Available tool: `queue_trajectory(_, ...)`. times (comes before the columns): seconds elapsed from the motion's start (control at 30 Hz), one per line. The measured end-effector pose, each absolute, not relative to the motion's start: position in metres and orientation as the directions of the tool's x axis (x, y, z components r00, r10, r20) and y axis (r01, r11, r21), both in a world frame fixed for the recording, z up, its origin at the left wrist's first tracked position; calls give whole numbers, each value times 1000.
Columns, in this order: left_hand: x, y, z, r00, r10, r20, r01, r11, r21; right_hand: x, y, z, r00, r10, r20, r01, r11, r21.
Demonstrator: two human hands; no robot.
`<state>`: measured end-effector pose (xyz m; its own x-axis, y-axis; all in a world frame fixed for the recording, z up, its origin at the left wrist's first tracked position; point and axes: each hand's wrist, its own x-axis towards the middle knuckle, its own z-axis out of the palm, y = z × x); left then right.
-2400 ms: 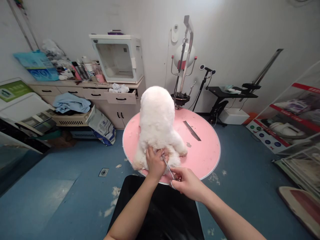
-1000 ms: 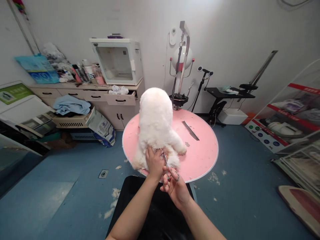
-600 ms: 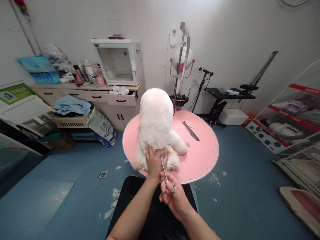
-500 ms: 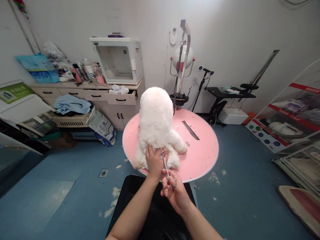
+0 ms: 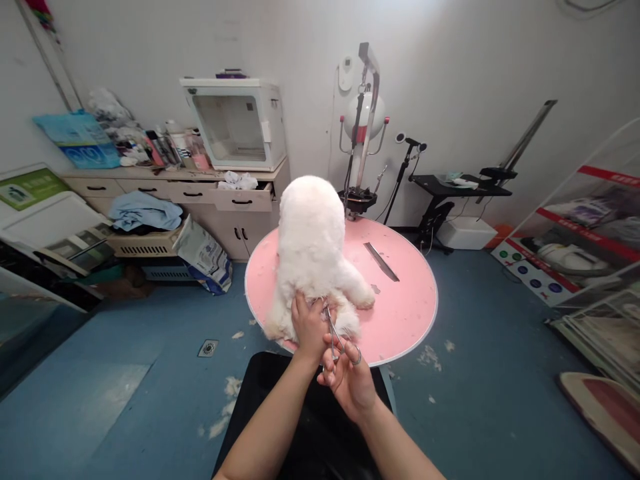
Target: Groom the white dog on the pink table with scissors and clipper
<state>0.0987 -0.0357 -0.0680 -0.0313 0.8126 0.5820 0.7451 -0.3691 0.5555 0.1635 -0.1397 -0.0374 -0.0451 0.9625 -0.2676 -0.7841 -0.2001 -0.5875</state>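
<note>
A fluffy white dog (image 5: 313, 227) sits on the round pink grooming table (image 5: 410, 300), its back towards me. My left hand (image 5: 309, 328) presses into the fur at its rear, fingers bent and closed on the fur; the fingertips are partly hidden. My right hand (image 5: 351, 383) holds a pair of scissors (image 5: 333, 328) by the finger loops, with the handles spread apart. The blade tips point into the fur just beside my left fingers. To the dog's right lies a metal comb (image 5: 381, 261) on the tabletop.
A metal grooming arm (image 5: 370, 100) rises behind the table. Cabinets with an open drawer (image 5: 245, 199) carry a white glass-fronted box (image 5: 235, 127) and bottles. A wire shelf (image 5: 590, 233) stands at the right. Tufts of fur (image 5: 233, 385) lie on the blue floor.
The scissors' handles have spread wider as my right thumb moved to the right. My left hand and the dog have stayed in place.
</note>
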Motion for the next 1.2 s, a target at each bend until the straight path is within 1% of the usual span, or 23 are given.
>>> queue_trajectory(0.1, 99, -36, -69, -28, 812, 583, 749, -369, 550, 161, -139, -37, 5, 963, -269, -760, -171, -626)
queue_trajectory(0.23, 99, -35, -69, -25, 819, 574, 743, -369, 559, 157, -140, -37, 66, 963, -263, -687, -147, -711)
queue_trajectory(0.47, 98, -34, -67, -28, 818, 575, 744, -367, 558, 156, -144, -52, 96, 972, -215, -485, -143, -863)
queue_trajectory(0.63, 97, -35, -67, -27, 811, 585, 744, -374, 553, 159, -145, -54, 95, 974, -205, -376, -155, -914)
queue_trajectory(0.8, 98, -34, -66, -26, 801, 598, 747, -382, 544, 161, -147, -56, 91, 983, -161, -327, -123, -937)
queue_trajectory(0.87, 99, -34, -66, -35, 803, 595, 755, -369, 542, 164, -148, -56, 105, 985, -135, -336, -92, -937)
queue_trajectory(0.93, 99, -33, -66, -41, 806, 590, 759, -359, 544, 167, -150, -55, 83, 988, -132, -390, -89, -916)
queue_trajectory(1.1, 99, -33, -68, -27, 818, 575, 751, -363, 552, 175, -151, -47, -91, 980, -176, -632, -194, -750)
queue_trajectory(1.2, 98, -35, -67, -23, 826, 563, 742, -364, 563, 176, -147, -43, -121, 974, -190, -691, -220, -688)
